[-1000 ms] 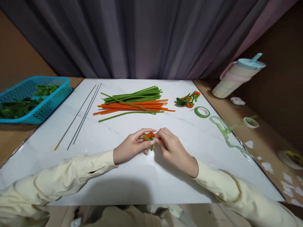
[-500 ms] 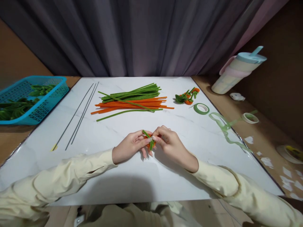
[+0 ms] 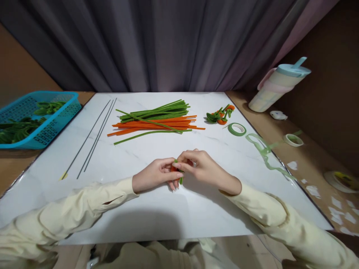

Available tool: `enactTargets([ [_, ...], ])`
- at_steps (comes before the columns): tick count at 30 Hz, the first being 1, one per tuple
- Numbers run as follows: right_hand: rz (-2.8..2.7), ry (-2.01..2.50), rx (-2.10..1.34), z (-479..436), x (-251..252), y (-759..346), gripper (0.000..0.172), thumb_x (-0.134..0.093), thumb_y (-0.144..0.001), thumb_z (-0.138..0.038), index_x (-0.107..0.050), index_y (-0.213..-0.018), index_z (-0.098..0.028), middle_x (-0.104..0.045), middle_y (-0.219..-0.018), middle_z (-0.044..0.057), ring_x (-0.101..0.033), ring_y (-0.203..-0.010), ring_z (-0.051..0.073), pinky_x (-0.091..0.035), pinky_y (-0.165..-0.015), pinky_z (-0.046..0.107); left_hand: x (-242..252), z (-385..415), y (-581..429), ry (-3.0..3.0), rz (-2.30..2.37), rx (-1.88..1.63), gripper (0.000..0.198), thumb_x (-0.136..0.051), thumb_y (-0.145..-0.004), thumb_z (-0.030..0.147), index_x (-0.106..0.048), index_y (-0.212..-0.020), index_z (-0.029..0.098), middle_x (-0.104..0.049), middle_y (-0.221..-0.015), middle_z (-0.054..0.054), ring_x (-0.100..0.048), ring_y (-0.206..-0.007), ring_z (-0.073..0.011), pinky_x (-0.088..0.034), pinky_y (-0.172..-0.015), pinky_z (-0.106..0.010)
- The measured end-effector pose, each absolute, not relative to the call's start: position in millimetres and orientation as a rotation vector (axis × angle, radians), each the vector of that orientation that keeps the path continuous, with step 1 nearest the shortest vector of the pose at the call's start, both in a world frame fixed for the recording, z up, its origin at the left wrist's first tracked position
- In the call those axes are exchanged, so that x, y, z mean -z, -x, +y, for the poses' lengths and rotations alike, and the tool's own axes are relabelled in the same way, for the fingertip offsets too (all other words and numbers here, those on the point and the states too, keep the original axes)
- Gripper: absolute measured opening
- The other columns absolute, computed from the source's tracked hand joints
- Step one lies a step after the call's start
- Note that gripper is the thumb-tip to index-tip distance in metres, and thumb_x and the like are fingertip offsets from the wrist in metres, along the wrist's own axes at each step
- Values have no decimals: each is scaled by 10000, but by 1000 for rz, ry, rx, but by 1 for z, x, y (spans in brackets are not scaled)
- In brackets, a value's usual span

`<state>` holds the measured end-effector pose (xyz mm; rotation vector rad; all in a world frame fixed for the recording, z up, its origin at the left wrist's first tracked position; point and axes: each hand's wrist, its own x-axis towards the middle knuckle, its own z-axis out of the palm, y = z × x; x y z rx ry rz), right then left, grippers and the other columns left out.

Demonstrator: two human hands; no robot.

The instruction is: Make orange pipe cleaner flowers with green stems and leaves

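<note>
Near the front of the white table, my left hand point(image 3: 157, 172) grips a small orange and green pipe-cleaner piece point(image 3: 174, 169) between thumb and fingers. My right hand point(image 3: 196, 164) pinches the same piece from the other side, its thumb and forefinger on the green part. The fingers cover much of it. Beyond my hands lie green pipe cleaners point(image 3: 165, 108) and a bundle of orange pipe cleaners point(image 3: 157, 124). One single green pipe cleaner point(image 3: 140, 136) rests closer to me. Finished-looking orange and green pieces point(image 3: 221, 115) sit in a small pile at the back right.
Thin dark wires point(image 3: 98, 134) lie left on the table. A blue basket point(image 3: 75, 101) with green pieces stands at far left. Green tape point(image 3: 230, 130) and a loose green strip point(image 3: 265, 155) lie right. A tumbler point(image 3: 272, 91), another tape roll point(image 3: 286, 139) and paper scraps point(image 3: 313, 191) are beyond.
The piece has turned in my fingers, so its crossed green ends show differently. My right hand has shifted slightly and its wrist has swung a little outward to the right.
</note>
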<state>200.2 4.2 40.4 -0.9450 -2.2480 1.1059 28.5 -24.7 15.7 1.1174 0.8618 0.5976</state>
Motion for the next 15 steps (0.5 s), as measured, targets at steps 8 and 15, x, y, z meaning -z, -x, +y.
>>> enactTargets([
  [8, -2217, 729, -1030, 1, -43, -209, 114, -475, -874, -144, -542, -784, -166, -624, -636, -2, -543, -621, 119, -419, -626, 246, -21, -18, -24, -1050, 835, -560, 259, -685, -734, 317, -615, -831, 87, -642, -630, -37, -628, -548, -121, -537, -570, -249],
  [15, -2259, 504, -956, 6, -40, -216, 117, -518, -869, -179, -576, -767, -166, -644, -686, 31, -539, -652, 138, -431, -700, 309, -18, -17, -22, -979, 804, -577, 297, -737, -679, 274, -624, -879, 85, -658, -626, -35, -638, -526, -131, -543, -544, -251],
])
